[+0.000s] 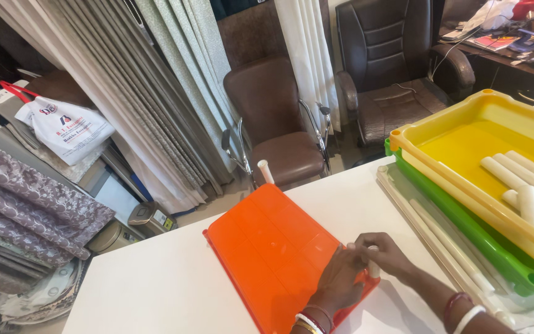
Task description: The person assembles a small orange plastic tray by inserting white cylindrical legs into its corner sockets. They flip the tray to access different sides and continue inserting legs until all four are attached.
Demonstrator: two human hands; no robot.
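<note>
Orange tray upside down on white table, one white leg upright at far corner. Left hand pressing flat on near corner; right hand clenched around short white tube there. Beside, to the right: stacked yellow tray holding white tubes, atop green tray.

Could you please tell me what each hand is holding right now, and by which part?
The right hand pinches a short white tube at its top end. The left hand rests on the orange tray near that corner, gripping nothing clearly.
</note>
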